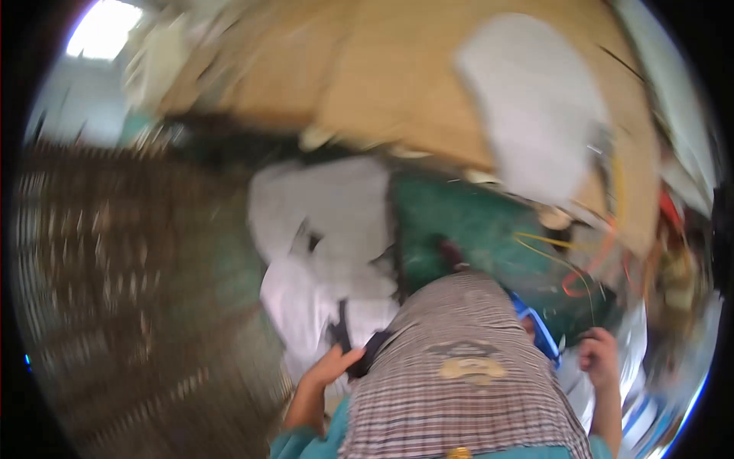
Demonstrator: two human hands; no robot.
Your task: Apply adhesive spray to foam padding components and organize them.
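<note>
Striped cloth (459, 382) draped low centre, over the lap, spreading from between both hands toward the lower edge; one tan patch (472, 369) on it. Left hand (330, 367) up from lower edge, forearm bent inward, fingers curled against the cloth's left edge beside a dark strap (365, 353); grip partly closed, blurred, exact hold unclear. Right hand (599, 354) raised at the cloth's right side, fingers curled shut on something small and dark; cannot tell what. Two teal sleeves showing at bottom. Blue band (539, 327) just beside right edge of cloth. One white cloth pile (329, 237) above left hand. Green mat (474, 229) beyond. Yellow and orange wires (581, 264) near right hand. Second white piece (535, 99) on tan board (382, 76), well apart. View motion-blurred.
</note>
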